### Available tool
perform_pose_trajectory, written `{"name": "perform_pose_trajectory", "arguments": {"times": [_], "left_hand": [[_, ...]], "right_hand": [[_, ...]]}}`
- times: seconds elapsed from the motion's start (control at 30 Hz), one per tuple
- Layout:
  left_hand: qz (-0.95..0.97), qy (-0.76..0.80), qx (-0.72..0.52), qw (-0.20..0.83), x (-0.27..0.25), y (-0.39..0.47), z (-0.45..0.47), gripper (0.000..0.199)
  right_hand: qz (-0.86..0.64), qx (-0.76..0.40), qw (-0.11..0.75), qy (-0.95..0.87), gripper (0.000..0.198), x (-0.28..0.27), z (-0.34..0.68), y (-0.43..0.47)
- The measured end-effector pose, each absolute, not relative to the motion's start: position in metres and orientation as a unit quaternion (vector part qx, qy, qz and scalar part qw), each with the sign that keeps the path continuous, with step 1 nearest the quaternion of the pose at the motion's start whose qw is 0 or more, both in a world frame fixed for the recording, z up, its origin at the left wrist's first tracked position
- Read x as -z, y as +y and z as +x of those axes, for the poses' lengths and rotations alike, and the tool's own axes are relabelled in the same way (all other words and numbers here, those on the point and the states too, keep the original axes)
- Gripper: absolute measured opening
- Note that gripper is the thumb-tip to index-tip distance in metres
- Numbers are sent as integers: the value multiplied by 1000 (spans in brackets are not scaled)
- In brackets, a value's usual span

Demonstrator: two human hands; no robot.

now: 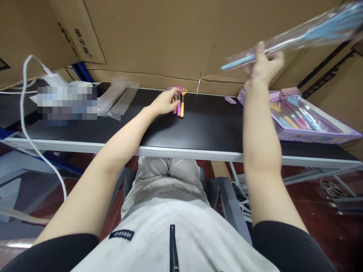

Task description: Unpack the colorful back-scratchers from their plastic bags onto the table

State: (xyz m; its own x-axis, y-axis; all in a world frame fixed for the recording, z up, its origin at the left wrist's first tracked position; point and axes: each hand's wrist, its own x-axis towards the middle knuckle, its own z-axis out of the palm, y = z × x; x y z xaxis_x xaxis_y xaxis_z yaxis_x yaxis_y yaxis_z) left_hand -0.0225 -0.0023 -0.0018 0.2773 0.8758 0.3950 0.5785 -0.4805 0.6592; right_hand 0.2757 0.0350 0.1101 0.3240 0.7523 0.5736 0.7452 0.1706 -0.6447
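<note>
Raised at the upper right, my right hand [263, 66] is closed around the shaft of a light blue back scratcher [326, 32] inside a clear plastic sleeve. Its claw end is blurred and points to the right. On the black tabletop, my left hand [166, 101] lies over pink back scratchers [179, 108], thumb and fingers apart; part of them is hidden beneath it. Beside them, just right of my fingers, lies a yellow back scratcher [182, 107] with its claw toward the cardboard.
A purple display box [312, 135] with wrapped back scratchers stands at the right, partly behind my right forearm. A small pink piece [230, 100] lies near it. Clear plastic sleeves [121, 100] and a white cable [24, 113] are at the left. Cardboard walls [170, 37] enclose the back.
</note>
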Motion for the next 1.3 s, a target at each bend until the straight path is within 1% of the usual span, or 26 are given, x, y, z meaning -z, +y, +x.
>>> {"name": "perform_pose_trajectory", "arguments": {"times": [0.13, 0.23, 0.3, 0.37, 0.4, 0.5, 0.57, 0.63, 0.77, 0.83, 0.9, 0.97, 1.03, 1.17, 1.3], "left_hand": [[808, 421, -362, 198, 5, -2, -18, 46], [815, 414, -362, 184, 4, -2, -18, 45], [826, 410, -347, 172, 3, -3, -18, 36], [841, 398, -326, 167, 3, -5, -18, 26], [847, 391, -318, 167, 3, -6, -17, 25], [853, 379, -314, 174, 4, -8, -15, 31], [844, 387, -329, 172, 4, -7, -14, 33], [828, 401, -351, 173, 5, -3, -14, 32], [782, 442, -387, 206, 8, 7, -18, 32], [766, 456, -393, 226, 10, 13, -22, 33], [760, 458, -392, 243, 12, 18, -24, 32], [755, 460, -391, 257, 14, 22, -26, 31], [743, 465, -398, 269, 17, 27, -26, 31], [717, 456, -440, 291, 20, 32, -26, 36], [698, 438, -480, 300, 17, 33, -25, 43]], "right_hand": [[-581, -187, 565, -555, 52, -72, 223, 26], [-543, -334, 582, -505, 42, -40, 196, 20], [-522, -385, 576, -498, 40, -26, 186, 19], [-501, -410, 576, -499, 40, -17, 181, 19], [-490, -424, 580, -494, 40, -15, 180, 18], [-465, -465, 595, -461, 38, -14, 176, 14], [-461, -480, 594, -453, 42, -16, 175, 13], [-472, -487, 571, -463, 50, -18, 178, 13], [-508, -512, 477, -503, 69, -21, 194, 18], [-527, -518, 442, -509, 77, -21, 204, 22], [-543, -518, 431, -502, 82, -19, 212, 25], [-548, -521, 438, -486, 85, -16, 216, 27], [-537, -518, 470, -470, 82, -14, 219, 30], [-493, -467, 563, -471, 62, -16, 225, 39], [-474, -433, 608, -467, 50, -18, 238, 55]]}}
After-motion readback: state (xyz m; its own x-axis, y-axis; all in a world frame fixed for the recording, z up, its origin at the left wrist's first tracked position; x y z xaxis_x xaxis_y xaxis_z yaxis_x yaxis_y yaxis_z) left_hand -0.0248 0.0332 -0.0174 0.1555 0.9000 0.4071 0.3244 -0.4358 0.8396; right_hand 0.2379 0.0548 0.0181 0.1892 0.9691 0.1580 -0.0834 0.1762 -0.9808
